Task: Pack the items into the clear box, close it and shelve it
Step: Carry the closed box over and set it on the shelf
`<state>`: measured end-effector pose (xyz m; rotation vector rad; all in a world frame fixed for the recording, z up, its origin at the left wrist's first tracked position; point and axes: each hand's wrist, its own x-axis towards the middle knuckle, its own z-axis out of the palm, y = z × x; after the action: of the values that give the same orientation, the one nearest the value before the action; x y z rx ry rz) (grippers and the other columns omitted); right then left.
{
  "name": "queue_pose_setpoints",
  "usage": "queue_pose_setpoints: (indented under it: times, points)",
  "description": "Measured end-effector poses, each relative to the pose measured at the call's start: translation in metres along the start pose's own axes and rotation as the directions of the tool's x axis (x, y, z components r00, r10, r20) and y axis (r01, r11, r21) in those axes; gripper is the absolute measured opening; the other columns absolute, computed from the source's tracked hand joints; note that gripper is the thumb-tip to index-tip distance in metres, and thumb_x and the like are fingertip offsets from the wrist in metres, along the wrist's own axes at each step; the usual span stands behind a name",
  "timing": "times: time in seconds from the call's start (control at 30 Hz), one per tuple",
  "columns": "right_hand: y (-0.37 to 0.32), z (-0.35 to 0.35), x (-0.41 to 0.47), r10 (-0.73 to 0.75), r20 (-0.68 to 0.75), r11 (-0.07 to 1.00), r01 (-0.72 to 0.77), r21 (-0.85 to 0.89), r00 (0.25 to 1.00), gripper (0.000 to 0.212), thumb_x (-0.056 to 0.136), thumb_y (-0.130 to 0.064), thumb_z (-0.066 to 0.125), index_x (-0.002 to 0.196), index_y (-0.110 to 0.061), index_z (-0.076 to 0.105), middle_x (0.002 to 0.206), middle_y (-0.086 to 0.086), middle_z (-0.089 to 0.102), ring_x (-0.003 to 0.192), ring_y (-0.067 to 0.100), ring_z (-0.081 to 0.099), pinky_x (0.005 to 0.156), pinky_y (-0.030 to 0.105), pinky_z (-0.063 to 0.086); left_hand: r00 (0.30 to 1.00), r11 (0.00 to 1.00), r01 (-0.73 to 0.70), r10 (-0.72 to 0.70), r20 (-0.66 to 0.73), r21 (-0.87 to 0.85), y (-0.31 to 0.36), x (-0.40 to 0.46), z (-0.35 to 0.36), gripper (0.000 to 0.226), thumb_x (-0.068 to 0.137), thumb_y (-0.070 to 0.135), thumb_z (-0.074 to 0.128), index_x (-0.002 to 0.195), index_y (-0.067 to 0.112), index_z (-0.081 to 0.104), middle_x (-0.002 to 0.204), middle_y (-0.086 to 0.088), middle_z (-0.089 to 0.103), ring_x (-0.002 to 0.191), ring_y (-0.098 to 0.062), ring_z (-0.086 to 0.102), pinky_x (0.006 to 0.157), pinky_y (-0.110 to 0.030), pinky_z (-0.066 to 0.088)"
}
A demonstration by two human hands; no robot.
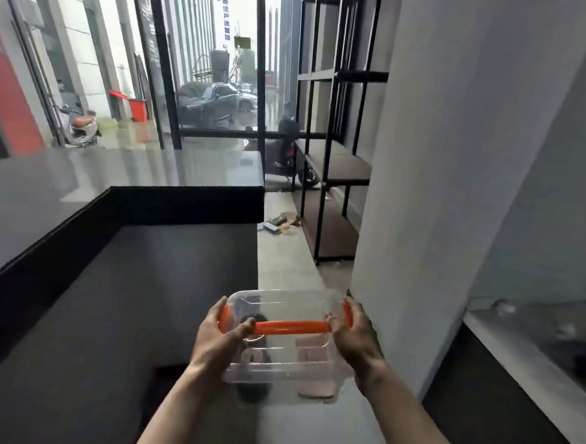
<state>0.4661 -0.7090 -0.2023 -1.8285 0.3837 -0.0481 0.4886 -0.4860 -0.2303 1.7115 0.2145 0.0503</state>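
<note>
Clear box with its lid on hangs in mid-air between two bare hands, carried by nothing else, just off the right edge of the dark counter and above the pale grey floor. An orange handle runs across the lid from side to side, and an orange latch shows at the box's left end, with another at the right end under the fingers. The left hand is closed on the left end of the box, thumb lying over the lid beside the handle. The right hand is closed on the right end, fingers wrapped over the latch there. Through the clear walls some contents show: a dark round thing toward the left and pale pink pieces toward the right; what they are cannot be told. The box sits roughly level, tipped slightly toward the camera. Ahead and to the right, past the far corner of the counter, stands a black metal shelf unit with brown boards, against a grey wall. Scraps of cardboard lie on the floor near its foot. Beyond is a glass front with a parked car outside.
</note>
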Motion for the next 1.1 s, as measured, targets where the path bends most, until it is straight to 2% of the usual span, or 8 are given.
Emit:
queue_pose_setpoints:
  times: [0.13,0.27,0.4,0.5,0.6,0.73,0.9,1.1]
  points:
    - [0.007,-0.038,0.025,0.010,-0.020,1.000,-0.010,0.005,1.000,0.060,0.103,-0.027,0.054,0.158,-0.022,0.031,0.158,0.006,0.043,0.141,0.030,0.045,0.117,0.044,0.039,0.997,1.000,-0.013,0.014,0.074,-0.025,0.008,0.010,0.048,0.085,0.080,0.017,0.082,0.152,0.016,0.037,0.147,-0.011,0.051,0.127,-0.026,0.054,0.101,-0.032,0.047]
    - [0.006,-0.054,0.059,0.014,-0.073,0.999,-0.016,-0.027,0.997,0.060,0.101,-0.032,0.057,0.156,-0.024,0.034,0.156,0.007,0.046,0.138,0.031,0.048,0.114,0.044,0.041,0.994,0.997,-0.027,0.034,0.099,-0.067,0.016,0.036,0.077,0.085,0.081,0.016,0.080,0.153,0.016,0.035,0.147,-0.012,0.049,0.117,-0.020,0.054,0.067,-0.010,0.048]
    - [0.004,-0.050,0.105,0.010,-0.083,1.000,-0.012,-0.022,0.997,0.059,0.102,-0.030,0.056,0.156,-0.025,0.033,0.153,0.007,0.047,0.131,0.029,0.051,0.103,0.037,0.043,0.992,0.996,-0.031,0.042,0.116,-0.088,0.019,0.081,0.093,0.088,0.079,0.019,0.082,0.153,0.019,0.034,0.153,-0.013,0.043,0.134,-0.029,0.048,0.108,-0.042,0.044]
    - [0.001,-0.041,0.151,0.007,-0.074,1.000,-0.007,-0.005,0.997,0.058,0.103,-0.028,0.055,0.156,-0.026,0.031,0.149,0.007,0.049,0.114,0.022,0.051,0.091,0.036,0.046,0.993,0.994,-0.035,0.046,0.112,-0.101,0.019,0.132,0.107,0.087,0.080,0.018,0.082,0.153,0.020,0.035,0.154,-0.012,0.042,0.136,-0.030,0.047,0.100,-0.036,0.046]
    - [-0.006,-0.030,0.214,0.005,-0.104,1.000,-0.005,-0.002,0.995,0.058,0.103,-0.028,0.055,0.156,-0.028,0.032,0.147,0.009,0.051,0.120,0.029,0.056,0.095,0.043,0.051,0.991,0.992,-0.032,0.047,0.126,-0.120,0.018,0.198,0.125,0.089,0.079,0.021,0.083,0.153,0.023,0.034,0.154,-0.011,0.041,0.134,-0.031,0.048,0.081,-0.026,0.052]
    - [-0.029,-0.010,0.312,0.013,-0.133,1.000,-0.014,-0.006,0.991,0.058,0.102,-0.029,0.056,0.155,-0.027,0.033,0.147,0.010,0.051,0.123,0.031,0.055,0.096,0.043,0.053,0.988,0.989,-0.019,0.041,0.151,-0.147,0.028,0.298,0.147,0.089,0.080,0.021,0.082,0.154,0.024,0.034,0.156,-0.012,0.039,0.137,-0.030,0.044,0.101,-0.036,0.041]
    - [-0.066,0.012,0.430,0.014,-0.171,1.000,-0.018,-0.019,0.985,0.060,0.101,-0.028,0.058,0.156,-0.025,0.035,0.152,0.008,0.048,0.132,0.030,0.052,0.103,0.042,0.047,0.987,0.991,-0.044,0.063,0.148,-0.125,0.060,0.422,0.170,0.086,0.082,0.018,0.079,0.154,0.024,0.033,0.158,-0.010,0.036,0.140,-0.027,0.042,0.092,-0.029,0.039]
    - [-0.092,0.016,0.545,0.016,-0.218,1.000,-0.019,-0.010,0.976,0.058,0.101,-0.024,0.058,0.155,-0.021,0.036,0.151,0.010,0.049,0.119,0.023,0.052,0.093,0.033,0.044,0.977,0.988,-0.051,0.079,0.200,-0.145,0.091,0.530,0.211,0.087,0.082,0.016,0.079,0.155,0.022,0.032,0.158,-0.011,0.036,0.141,-0.029,0.040,0.109,-0.042,0.036]
